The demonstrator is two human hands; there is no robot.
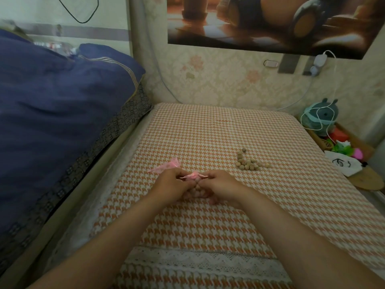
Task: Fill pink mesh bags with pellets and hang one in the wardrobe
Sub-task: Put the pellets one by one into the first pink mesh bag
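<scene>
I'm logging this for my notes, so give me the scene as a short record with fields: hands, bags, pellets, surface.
surface: houndstooth cloth, orange and white
held bag: pink mesh, pellets inside, between both hands
left hand: pinches its top
right hand: pinches the same top
second bag: pink, lies on the cloth just beyond the left hand
loose pellets: small pile right of the hands, untouched

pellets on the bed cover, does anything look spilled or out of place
Loose pellets lie in a small bare heap on the houndstooth cover, a few strays trailing off it, with no dish to stop rolling. Nothing else stands out.
</scene>
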